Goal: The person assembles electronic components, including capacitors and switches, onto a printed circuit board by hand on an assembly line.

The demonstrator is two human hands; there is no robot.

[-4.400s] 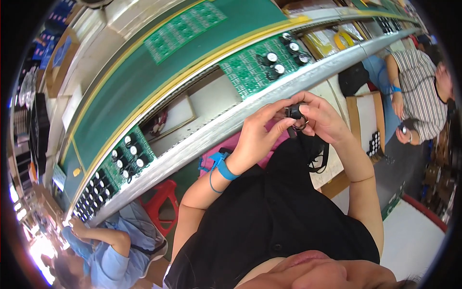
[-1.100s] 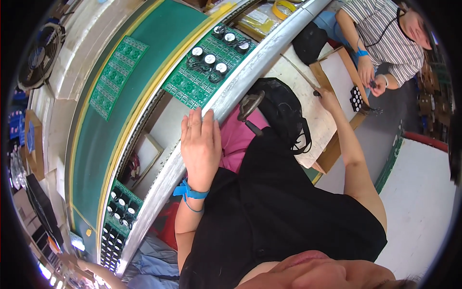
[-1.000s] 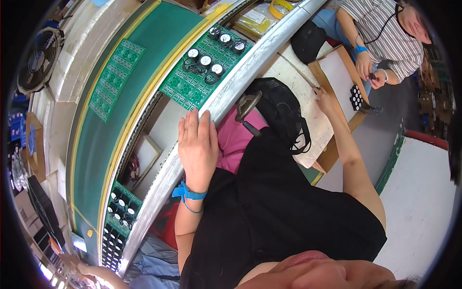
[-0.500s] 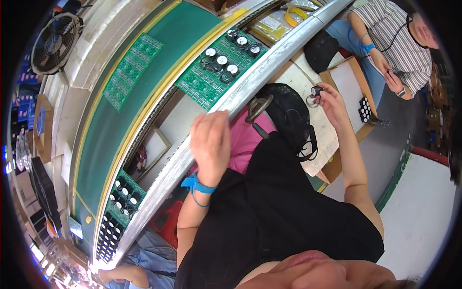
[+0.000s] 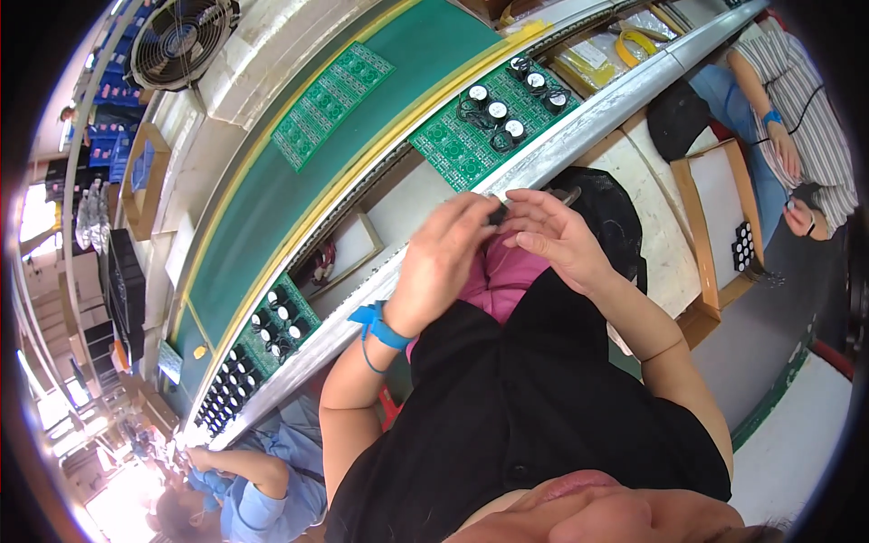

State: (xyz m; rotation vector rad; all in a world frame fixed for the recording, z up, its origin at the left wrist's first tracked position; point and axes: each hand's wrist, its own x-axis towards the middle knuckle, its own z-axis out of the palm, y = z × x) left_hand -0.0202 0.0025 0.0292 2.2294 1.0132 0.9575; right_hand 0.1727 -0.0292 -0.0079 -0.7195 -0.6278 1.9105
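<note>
Both hands are together in front of my body, over the near metal rail. Between my left hand (image 5: 444,258), which wears a blue wrist strap (image 5: 385,328), and my right hand sits a small black cylindrical part (image 5: 498,214), partly hidden by fingers. The left fingertips are closed on it. My right hand (image 5: 563,244) curls towards the same part, thumb and fingers bent close together; what they pinch is too small to make out. Just beyond lies a green circuit board panel (image 5: 444,154) carrying several black cylinders with white round tops (image 5: 497,110) and black wires.
Another green panel (image 5: 330,100) lies on the green conveyor belt (image 5: 258,213). Filled boards (image 5: 231,385) line the rail at left, near a person in blue (image 5: 272,480). At right, a cardboard box (image 5: 711,195) holds more black parts (image 5: 744,244); a striped-shirted person (image 5: 806,118) sits beyond.
My right hand has brought the small cylindrical part from the right to my left hand, which has moved right to meet it. The view has shifted, so the surroundings appear further right.
</note>
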